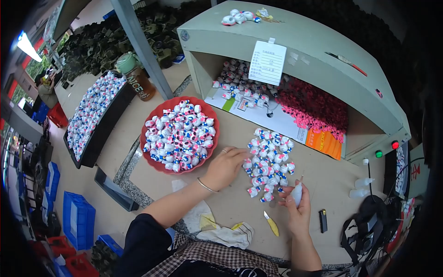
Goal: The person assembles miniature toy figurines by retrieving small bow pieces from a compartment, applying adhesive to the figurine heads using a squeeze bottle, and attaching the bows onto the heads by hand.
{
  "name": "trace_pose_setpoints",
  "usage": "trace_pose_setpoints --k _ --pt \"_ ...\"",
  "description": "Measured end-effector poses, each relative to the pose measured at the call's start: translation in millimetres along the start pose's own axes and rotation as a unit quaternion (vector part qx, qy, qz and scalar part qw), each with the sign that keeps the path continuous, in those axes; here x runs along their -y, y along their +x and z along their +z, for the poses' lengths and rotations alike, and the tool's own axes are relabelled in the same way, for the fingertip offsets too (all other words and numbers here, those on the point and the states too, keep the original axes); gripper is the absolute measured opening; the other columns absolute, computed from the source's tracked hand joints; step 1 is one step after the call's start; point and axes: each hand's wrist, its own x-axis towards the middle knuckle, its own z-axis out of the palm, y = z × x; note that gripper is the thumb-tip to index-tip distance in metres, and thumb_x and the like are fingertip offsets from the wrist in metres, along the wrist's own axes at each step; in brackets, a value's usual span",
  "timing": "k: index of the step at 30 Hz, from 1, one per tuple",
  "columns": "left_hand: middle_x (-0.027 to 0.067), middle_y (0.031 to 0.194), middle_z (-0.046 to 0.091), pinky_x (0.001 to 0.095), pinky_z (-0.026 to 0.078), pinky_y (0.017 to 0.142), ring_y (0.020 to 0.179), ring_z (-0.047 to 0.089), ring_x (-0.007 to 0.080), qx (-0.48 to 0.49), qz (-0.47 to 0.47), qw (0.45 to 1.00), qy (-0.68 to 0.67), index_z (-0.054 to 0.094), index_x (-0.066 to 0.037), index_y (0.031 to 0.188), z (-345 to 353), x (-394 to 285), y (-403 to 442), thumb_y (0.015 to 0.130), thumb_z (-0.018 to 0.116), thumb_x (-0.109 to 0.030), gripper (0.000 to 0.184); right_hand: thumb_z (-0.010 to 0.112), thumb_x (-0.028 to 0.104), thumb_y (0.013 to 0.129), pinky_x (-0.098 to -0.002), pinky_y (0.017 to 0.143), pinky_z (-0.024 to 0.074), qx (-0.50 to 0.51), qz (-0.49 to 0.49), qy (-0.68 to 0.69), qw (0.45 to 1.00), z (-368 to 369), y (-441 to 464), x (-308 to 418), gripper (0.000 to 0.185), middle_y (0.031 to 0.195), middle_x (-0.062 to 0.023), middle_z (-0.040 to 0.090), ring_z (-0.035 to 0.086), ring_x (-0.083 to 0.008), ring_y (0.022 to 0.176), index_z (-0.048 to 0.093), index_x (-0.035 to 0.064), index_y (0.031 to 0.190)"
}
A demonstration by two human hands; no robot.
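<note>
My right hand is closed around a small white squeeze bottle with a thin needle tip pointing up. Just left of it, on the table, lies a loose pile of small white figurines with pink and blue parts. My left hand, with a bracelet at the wrist, reaches to the pile's left edge. Its fingers are stretched out, and nothing shows in them; whether they touch a figurine I cannot tell. Beside that hand stands a red scalloped bowl heaped with similar figurines.
A grey-green cabinet stands behind, with pink pieces inside. A yellow-handled knife, black lighter-like item and cloth lie in front. A black tray of figurines and a jar stand left.
</note>
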Motion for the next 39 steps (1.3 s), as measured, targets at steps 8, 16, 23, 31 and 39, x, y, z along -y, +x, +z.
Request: trace_pose_setpoints --k 8,16,23,31,39 --pt "0.0035 0.102 0.053 0.0259 0.046 0.072 0.085 0.055 0.0095 -0.009 -0.246 0.883 -0.400 0.052 -0.005 0.108 -27 -32 -30 0.085 0.051 -0.007 0.023 0.046 0.006 0.086 -0.0222 0.056 0.0506 -0.024 -0.026 -0.054 0.998 0 3 2 0.038 0.101 -0.0122 0.053 0.057 -0.0155 0.084 0.031 0.0006 0.120" --pt "0.0077 0.113 0.052 0.0255 0.044 0.084 0.097 0.054 0.0148 0.084 -0.306 0.629 -0.710 0.046 -0.002 0.118 -12 -78 -49 0.087 0.048 -0.007 0.032 0.046 0.009 0.085 -0.0236 0.048 0.0499 0.062 0.024 0.116 0.991 2 -9 18 0.023 0.081 -0.0169 0.056 0.059 -0.0150 0.060 0.036 -0.0009 0.102" --pt "0.0090 0.114 0.051 0.0271 0.044 0.086 0.101 0.054 0.0178 0.045 -0.310 0.638 -0.704 0.036 -0.005 0.126 -3 -76 -53 0.086 0.048 -0.003 0.042 0.050 0.000 0.081 -0.0249 0.050 0.0515 0.094 -0.003 0.060 0.994 1 -23 33 0.023 0.088 -0.0159 0.055 0.059 -0.0157 0.068 0.037 -0.0006 0.100" --pt "0.0084 0.112 0.053 0.0252 0.044 0.083 0.101 0.054 0.0172 0.034 -0.338 0.639 -0.691 0.040 -0.004 0.124 -6 -77 -53 0.084 0.050 -0.002 0.042 0.050 0.003 0.082 -0.0238 0.047 0.0490 0.035 -0.165 -0.005 0.986 15 -17 1 0.021 0.094 -0.0113 0.035 0.055 -0.0153 0.063 0.038 -0.0029 0.098" --pt "0.0080 0.110 0.054 0.0237 0.044 0.080 0.099 0.055 0.0158 0.041 -0.347 0.648 -0.677 0.041 -0.003 0.123 -6 -75 -53 0.084 0.051 -0.003 0.040 0.048 0.003 0.083 -0.0236 0.044 0.0470 0.030 -0.240 -0.096 0.966 18 -14 -7 0.020 0.091 -0.0134 0.034 0.055 -0.0156 0.057 0.037 -0.0047 0.097"
